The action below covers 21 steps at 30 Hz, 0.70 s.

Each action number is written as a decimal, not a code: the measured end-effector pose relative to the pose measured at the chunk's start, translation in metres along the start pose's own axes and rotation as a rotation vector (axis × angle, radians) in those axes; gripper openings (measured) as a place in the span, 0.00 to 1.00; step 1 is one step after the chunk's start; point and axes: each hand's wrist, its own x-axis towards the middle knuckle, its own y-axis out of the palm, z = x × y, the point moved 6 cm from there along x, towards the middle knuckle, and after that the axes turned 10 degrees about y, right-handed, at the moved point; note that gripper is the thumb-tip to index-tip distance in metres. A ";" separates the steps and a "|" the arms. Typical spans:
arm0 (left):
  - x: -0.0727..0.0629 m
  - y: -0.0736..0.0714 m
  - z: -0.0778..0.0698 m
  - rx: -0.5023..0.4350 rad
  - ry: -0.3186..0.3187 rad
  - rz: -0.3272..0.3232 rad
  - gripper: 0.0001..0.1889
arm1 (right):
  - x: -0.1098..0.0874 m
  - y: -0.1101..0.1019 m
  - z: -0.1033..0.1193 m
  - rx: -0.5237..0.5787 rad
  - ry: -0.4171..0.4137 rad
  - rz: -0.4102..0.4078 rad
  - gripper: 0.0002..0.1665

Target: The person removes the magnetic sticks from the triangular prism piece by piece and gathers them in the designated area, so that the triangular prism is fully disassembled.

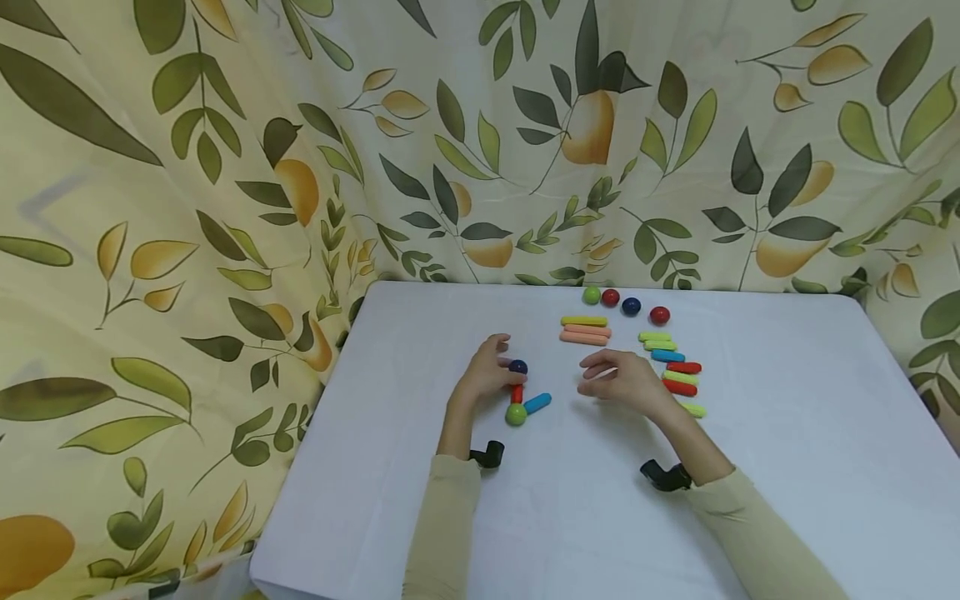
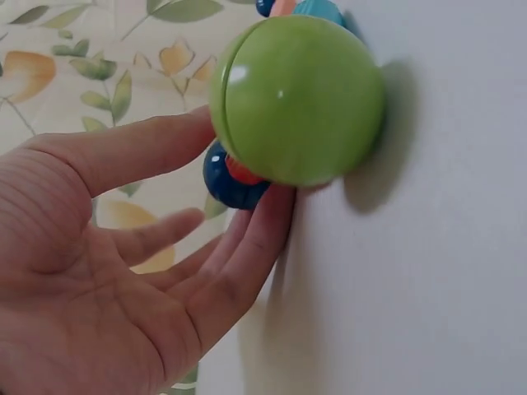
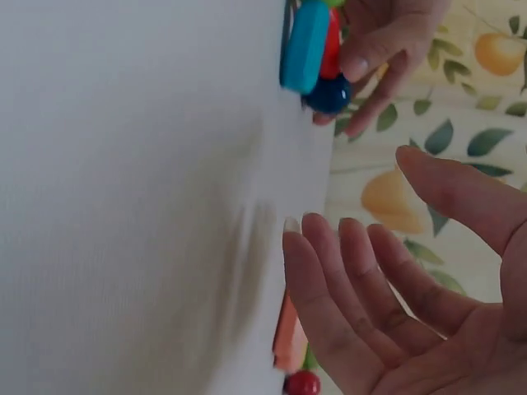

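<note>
A small joined piece lies on the white table: a green ball (image 1: 516, 414) at the near corner, a blue stick (image 1: 537, 403) angling off to the right, and a red stick (image 1: 517, 395) running up to a dark blue ball (image 1: 518, 366). My left hand (image 1: 483, 372) pinches the red stick between thumb and fingers, close to the dark blue ball. In the left wrist view the green ball (image 2: 300, 99) hides much of that grip. To the right, my right hand (image 1: 618, 379) hovers over the table with fingers loosely bent and nothing held, as the right wrist view also shows.
Yellow and orange sticks (image 1: 585, 330) lie beyond my right hand. Several green, blue and red sticks (image 1: 680, 367) form a column to its right. Green, red and dark blue balls (image 1: 631, 307) sit along the back edge. A leaf-patterned curtain (image 1: 450, 150) hangs behind the table (image 1: 600, 517).
</note>
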 end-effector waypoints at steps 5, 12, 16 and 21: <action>-0.014 -0.001 -0.001 0.023 0.007 0.003 0.47 | 0.004 0.021 0.010 0.065 -0.002 0.081 0.30; -0.041 0.001 -0.002 0.033 -0.016 -0.007 0.58 | 0.010 0.039 0.017 0.092 0.015 0.101 0.33; -0.055 0.007 -0.002 0.056 -0.033 -0.030 0.61 | 0.015 0.052 0.018 0.113 0.031 0.123 0.32; -0.069 0.015 -0.005 0.098 -0.019 -0.068 0.61 | 0.018 0.066 0.021 0.215 0.030 0.162 0.32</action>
